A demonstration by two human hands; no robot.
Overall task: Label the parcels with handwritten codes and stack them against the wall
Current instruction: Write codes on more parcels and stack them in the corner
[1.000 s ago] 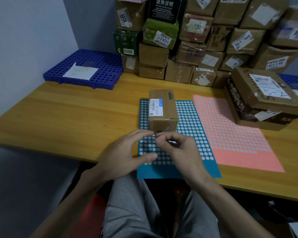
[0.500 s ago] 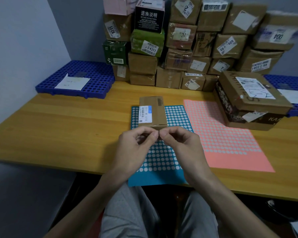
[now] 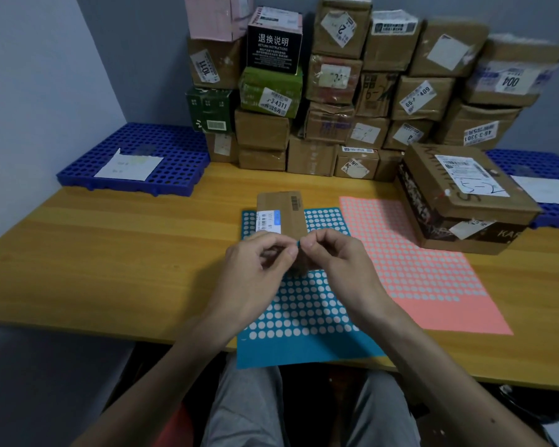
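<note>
A small brown parcel [image 3: 286, 211] with a white and blue shipping label stands on a blue sticker sheet [image 3: 307, 311] in the middle of the wooden table. Just in front of it, my left hand [image 3: 259, 269] and my right hand [image 3: 339, 266] meet fingertip to fingertip. Between them they pinch a tiny blue sticker [image 3: 298, 244] above the sheet. The near face of the parcel is partly hidden behind my fingers. A wall of stacked parcels [image 3: 352, 91] stands at the back.
A pink sticker sheet [image 3: 426, 272] lies right of the blue one. A large flat box [image 3: 465, 195] sits at the right. Blue plastic grids [image 3: 136, 159] with white papers lie at the back left and far right. My knees are below the table edge.
My hands rose from the blue sheet and came together in front of the parcel, now pinching a small blue sticker. The camera tilted up slightly.
</note>
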